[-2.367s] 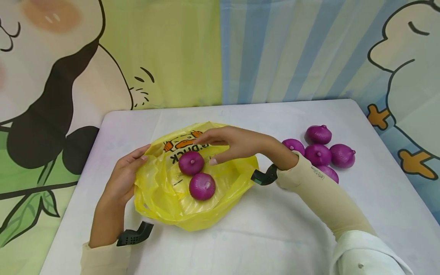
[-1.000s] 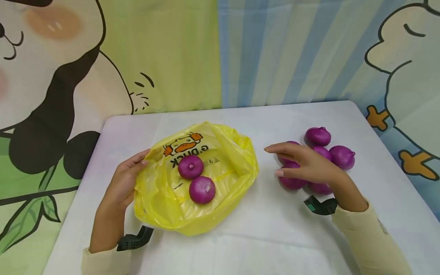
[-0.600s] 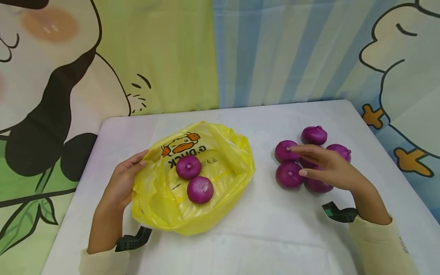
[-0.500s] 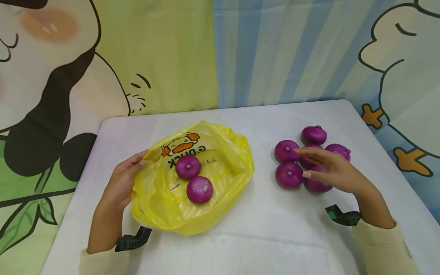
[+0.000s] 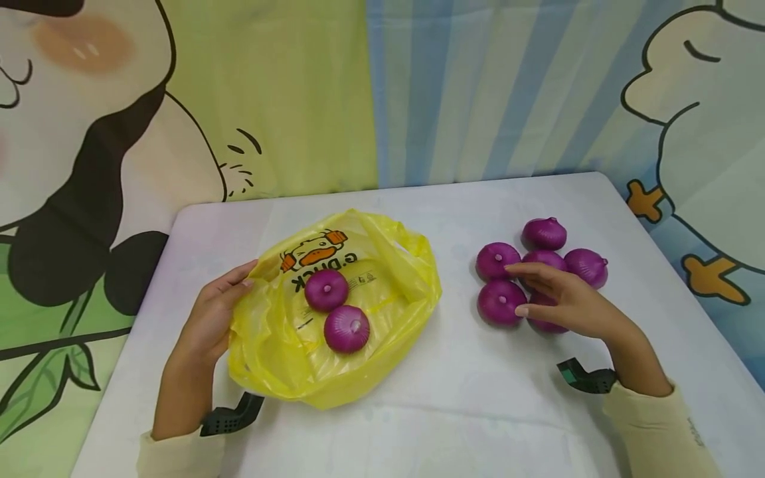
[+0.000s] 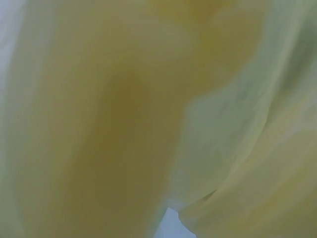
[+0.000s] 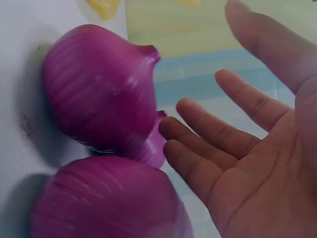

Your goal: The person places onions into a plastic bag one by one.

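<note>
My left hand (image 5: 209, 315) pinches the left rim of a yellow plastic bag (image 5: 388, 345), printed with a duck face, which lies spread with its mouth upward. Inside it sit two purple onions, one (image 5: 326, 290) behind the other (image 5: 346, 329). Yellow film (image 6: 124, 148) fills the left wrist view and hides the fingers. Over a cluster of several more onions, my right hand (image 5: 574, 302) hovers with fingers and thumb spread; its tips overlap the front-left onion (image 5: 499, 303). In the right wrist view, the palm (image 7: 267, 178) faces an onion (image 7: 99, 89) and nothing is gripped.
A white-covered table (image 5: 454, 411) holds everything. More onions, one at the back (image 5: 544, 234) and one at the right (image 5: 586, 267), stand close together. Behind the table hangs a cartoon-printed curtain (image 5: 299, 99). Each wrist wears a small black camera.
My right hand has left the bag and travelled right to the onion cluster, then shifted slightly left and lower. My left hand keeps its grip on the rim; both bagged onions stay put.
</note>
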A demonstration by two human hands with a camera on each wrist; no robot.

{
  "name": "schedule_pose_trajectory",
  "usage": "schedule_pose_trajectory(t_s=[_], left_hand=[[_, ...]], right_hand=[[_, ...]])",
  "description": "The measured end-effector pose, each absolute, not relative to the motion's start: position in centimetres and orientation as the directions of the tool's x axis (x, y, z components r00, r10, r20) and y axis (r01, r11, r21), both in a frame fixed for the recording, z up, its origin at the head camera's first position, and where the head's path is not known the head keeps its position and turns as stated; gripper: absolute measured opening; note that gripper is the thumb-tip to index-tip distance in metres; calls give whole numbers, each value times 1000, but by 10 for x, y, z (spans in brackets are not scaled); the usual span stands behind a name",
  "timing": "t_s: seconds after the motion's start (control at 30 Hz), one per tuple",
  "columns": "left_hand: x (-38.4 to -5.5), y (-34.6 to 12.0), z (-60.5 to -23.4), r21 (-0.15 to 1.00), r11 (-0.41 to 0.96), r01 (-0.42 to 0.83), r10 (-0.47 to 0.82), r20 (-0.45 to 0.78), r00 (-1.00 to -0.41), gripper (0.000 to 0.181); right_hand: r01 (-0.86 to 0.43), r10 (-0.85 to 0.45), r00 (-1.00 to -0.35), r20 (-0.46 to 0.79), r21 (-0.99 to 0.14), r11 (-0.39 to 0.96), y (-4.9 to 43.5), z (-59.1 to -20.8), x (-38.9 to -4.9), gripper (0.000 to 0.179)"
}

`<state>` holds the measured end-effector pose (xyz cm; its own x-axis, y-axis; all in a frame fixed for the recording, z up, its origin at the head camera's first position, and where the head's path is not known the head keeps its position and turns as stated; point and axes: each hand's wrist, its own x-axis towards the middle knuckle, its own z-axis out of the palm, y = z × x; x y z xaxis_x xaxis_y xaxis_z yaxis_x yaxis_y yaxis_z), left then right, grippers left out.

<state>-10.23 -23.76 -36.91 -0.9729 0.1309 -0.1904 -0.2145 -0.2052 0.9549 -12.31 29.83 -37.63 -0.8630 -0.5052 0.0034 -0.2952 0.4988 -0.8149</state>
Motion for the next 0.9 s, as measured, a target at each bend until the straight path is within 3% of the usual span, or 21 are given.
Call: schedule_pose_trajectory(t_s=[0.23,0.47,0.67,0.9], left_hand=[[-103,-237,-369,956,-186,-228,131,-206,-970,52],[-102,-237,-370,957,-180,-227,129,-205,-970,52],[-102,-238,-371,954,-189,-232,136,-209,-968,52],[-102,-238,-371,957,-176,-232,130,-211,-969,53]], right_hand=[[-309,-533,-845,-27,-790,530,288,-386,-126,60],[-325,-512,-856,-73,-694,642,269,-394,-127,67],[-349,-581,-806,-113,-702,620,257,-404,-123,75],[-342,-586,-805,-93,-734,586,247,-409,-121,68]])
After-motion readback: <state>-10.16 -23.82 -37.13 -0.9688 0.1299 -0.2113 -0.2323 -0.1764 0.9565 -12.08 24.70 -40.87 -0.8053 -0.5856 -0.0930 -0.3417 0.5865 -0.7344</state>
